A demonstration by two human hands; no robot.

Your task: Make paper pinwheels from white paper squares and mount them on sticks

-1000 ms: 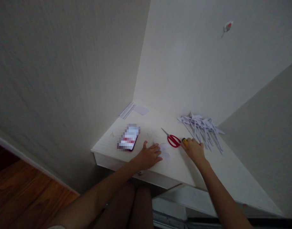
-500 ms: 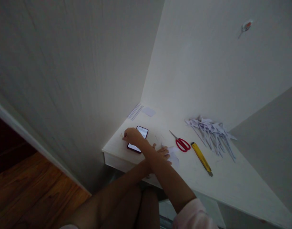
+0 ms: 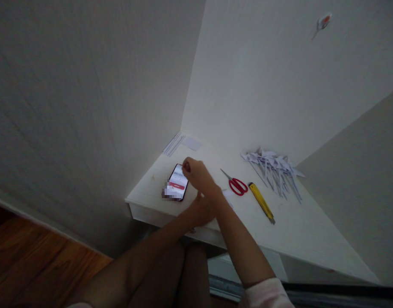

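My right hand [image 3: 196, 172] is raised over the right edge of a smartphone [image 3: 178, 183], its fingers curled together. Whatever they may hold is too hidden to make out. Below it, my left hand [image 3: 203, 210] rests near the table's front edge with the thumb stretched out. My right forearm crosses over it and hides its other fingers. A piece of white paper [image 3: 228, 196] shows beside the right wrist, partly covered. The phone lies face up with a lit screen. Red-handled scissors [image 3: 237, 186] lie to the right, points towards the wall.
A yellow box cutter [image 3: 262, 203] lies right of the scissors. Behind it is a pile of paper pinwheel-like pieces on sticks [image 3: 273, 167]. Thin paper strips [image 3: 173, 144] and a paper square [image 3: 192, 143] lie in the back corner. The white table [image 3: 311, 239] meets walls behind and left.
My right hand has moved right, from beyond the phone's left side to its right edge, uncovering the screen. My left hand is now more hidden behind the right forearm. The view has shifted slightly.
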